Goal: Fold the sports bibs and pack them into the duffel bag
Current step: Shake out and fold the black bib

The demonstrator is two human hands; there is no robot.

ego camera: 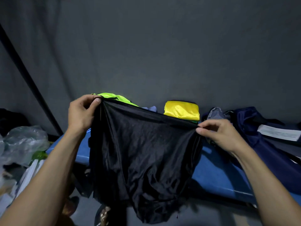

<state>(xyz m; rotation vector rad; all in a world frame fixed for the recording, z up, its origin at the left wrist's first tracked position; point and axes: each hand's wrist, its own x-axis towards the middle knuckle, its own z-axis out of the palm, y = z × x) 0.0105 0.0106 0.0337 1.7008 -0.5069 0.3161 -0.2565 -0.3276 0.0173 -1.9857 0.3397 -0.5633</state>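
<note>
Looks like the folding step is just getting going on a black bib (143, 154). It's held up in the air over the front edge of the blue bench (219, 173), stretched out along its top edge. The left hand (81, 113) pinches one top corner between thumb and curled fingers, and the right hand (218, 134) pinches the other corner the same way, a bit lower, so the top edge slopes down to the right.

The bib itself is thin, shiny, kind of see-through mesh, wrinkly, with the bottom hanging loose and bunched below the bench edge.

My guess for the next move: bring the two corners together to halve it, or lay it flat on the bench first. Slippery stuff, so it'll need a firm pinch.

At the back of the bench sit a neon green bib (114, 97) and a folded yellow bib (181, 110). The navy duffel bag (260, 137) lies on the right end of the bench, and I can't tell how open it is.
</note>
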